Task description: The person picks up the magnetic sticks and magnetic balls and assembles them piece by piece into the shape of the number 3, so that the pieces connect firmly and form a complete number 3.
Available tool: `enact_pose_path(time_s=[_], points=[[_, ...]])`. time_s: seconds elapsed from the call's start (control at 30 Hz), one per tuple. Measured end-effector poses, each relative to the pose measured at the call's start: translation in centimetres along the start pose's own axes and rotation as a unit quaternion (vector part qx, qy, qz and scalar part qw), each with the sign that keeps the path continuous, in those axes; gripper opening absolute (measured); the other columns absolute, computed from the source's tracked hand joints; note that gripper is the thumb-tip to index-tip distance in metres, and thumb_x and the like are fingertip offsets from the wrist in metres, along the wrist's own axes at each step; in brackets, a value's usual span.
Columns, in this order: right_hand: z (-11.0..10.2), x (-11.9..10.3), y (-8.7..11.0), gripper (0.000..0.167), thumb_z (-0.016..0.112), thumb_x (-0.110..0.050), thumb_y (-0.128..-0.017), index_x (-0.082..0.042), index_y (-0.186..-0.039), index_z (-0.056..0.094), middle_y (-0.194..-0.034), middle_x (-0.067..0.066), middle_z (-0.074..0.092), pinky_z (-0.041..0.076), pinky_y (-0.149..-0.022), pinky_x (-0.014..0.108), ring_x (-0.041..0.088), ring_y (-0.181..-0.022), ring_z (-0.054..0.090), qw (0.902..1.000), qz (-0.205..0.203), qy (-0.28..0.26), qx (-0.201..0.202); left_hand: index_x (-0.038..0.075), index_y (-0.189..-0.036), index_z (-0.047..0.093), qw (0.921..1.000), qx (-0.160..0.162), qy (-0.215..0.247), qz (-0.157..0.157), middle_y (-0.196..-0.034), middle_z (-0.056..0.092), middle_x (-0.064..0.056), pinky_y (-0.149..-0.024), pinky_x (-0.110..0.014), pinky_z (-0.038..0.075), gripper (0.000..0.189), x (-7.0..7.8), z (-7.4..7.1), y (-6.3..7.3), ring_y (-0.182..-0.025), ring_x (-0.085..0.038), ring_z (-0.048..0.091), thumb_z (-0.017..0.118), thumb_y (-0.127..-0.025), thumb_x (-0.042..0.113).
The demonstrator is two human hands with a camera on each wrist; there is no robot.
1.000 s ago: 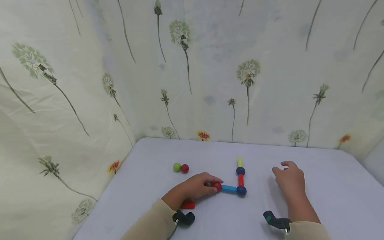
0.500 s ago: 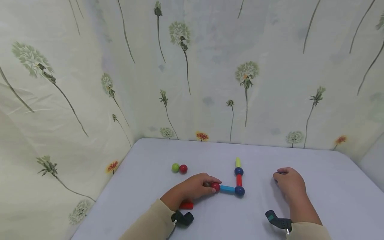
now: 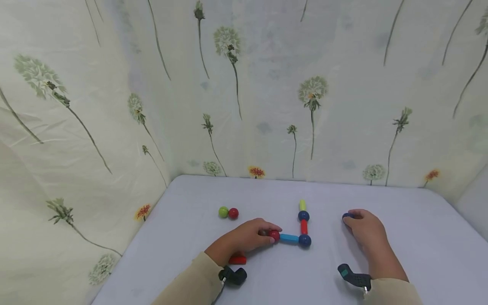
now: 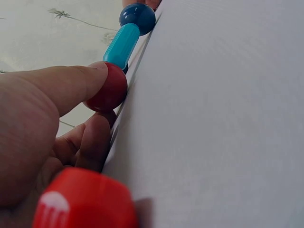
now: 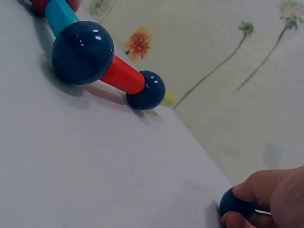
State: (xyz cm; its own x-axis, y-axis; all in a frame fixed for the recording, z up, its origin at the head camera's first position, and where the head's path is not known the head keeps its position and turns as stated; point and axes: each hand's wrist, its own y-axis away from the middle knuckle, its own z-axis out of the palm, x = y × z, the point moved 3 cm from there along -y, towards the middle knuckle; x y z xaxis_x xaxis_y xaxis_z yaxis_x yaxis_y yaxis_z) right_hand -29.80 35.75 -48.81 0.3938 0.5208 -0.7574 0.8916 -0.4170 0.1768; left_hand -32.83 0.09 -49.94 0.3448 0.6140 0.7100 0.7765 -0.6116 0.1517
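My left hand pinches a red ball between thumb and fingers. That ball is the left end of a chain lying on the table: a light blue stick runs to a dark blue ball. From there a red stick leads away to a second dark blue ball, topped by a yellow-green stick. To the right of the chain, my right hand grips a separate dark blue ball low over the table; fingers partly cover it.
A green ball and another red ball sit side by side at the back left. Under my left wrist lies a loose red stick, close to the left wrist camera. A floral cloth hangs behind the white table.
My right hand's fingers were apart a second ago; they have closed around a dark blue ball, which now shows at the fingertips. My left hand has stayed on the red ball.
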Motion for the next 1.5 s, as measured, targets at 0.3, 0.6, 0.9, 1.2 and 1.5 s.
enact_pose_path(time_s=[0.3,0.6,0.9,1.2,1.5], points=[[1.1,-0.3,-0.3,0.057,0.059,-0.023,-0.105,-0.002,-0.156,0.044,-0.161,0.032,0.036,0.032,-0.115,0.07,0.056,-0.148,0.03,0.9992,-0.01,-0.007,-0.037,0.057,-0.129,0.066,1.0,-0.002,0.002,-0.008,-0.117,0.061,0.018,-0.089,-0.03,0.051,0.038,-0.1,-0.1,-0.1,-0.105,-0.006,0.054,0.073,-0.099,0.035],[3.3,-1.4,-0.9,0.055,0.063,-0.025,-0.102,0.002,-0.148,0.047,-0.143,0.032,0.052,0.051,-0.096,0.056,0.043,-0.12,0.06,0.9983,-0.031,-0.009,-0.049,0.056,-0.129,0.067,0.9999,0.003,-0.01,-0.004,-0.115,0.061,0.018,-0.088,-0.03,0.05,0.038,-0.9,-0.1,0.0,-0.102,-0.007,0.055,0.073,-0.099,0.034],[5.9,-4.0,-1.8,0.049,0.058,-0.023,-0.107,-0.007,-0.152,0.047,-0.152,0.026,0.05,0.043,-0.112,0.062,0.045,-0.138,0.049,0.9936,-0.053,0.01,-0.1,0.055,-0.13,0.067,1.0,0.003,0.0,0.0,-0.118,0.061,0.018,-0.089,-0.029,0.051,0.038,-1.2,-0.5,0.0,-0.104,-0.006,0.055,0.073,-0.099,0.034],[6.8,-5.1,-3.7,0.051,0.055,-0.02,-0.108,-0.009,-0.156,0.044,-0.16,0.025,0.044,0.039,-0.116,0.062,0.047,-0.147,0.04,0.9917,-0.058,0.0,-0.115,0.056,-0.129,0.067,0.9999,-0.003,0.013,-0.007,-0.116,0.061,0.018,-0.088,-0.03,0.05,0.038,-0.8,-0.1,0.2,-0.104,-0.007,0.055,0.074,-0.099,0.033],[7.1,-6.0,-6.1,0.049,0.052,-0.021,-0.11,-0.011,-0.157,0.043,-0.155,0.021,0.051,0.05,-0.101,0.049,0.032,-0.12,0.061,0.9829,-0.12,-0.007,-0.14,0.057,-0.13,0.066,1.0,-0.001,0.0,-0.007,-0.116,0.061,0.019,-0.088,-0.03,0.051,0.039,-0.3,-0.2,0.1,-0.105,-0.007,0.054,0.074,-0.099,0.034]])
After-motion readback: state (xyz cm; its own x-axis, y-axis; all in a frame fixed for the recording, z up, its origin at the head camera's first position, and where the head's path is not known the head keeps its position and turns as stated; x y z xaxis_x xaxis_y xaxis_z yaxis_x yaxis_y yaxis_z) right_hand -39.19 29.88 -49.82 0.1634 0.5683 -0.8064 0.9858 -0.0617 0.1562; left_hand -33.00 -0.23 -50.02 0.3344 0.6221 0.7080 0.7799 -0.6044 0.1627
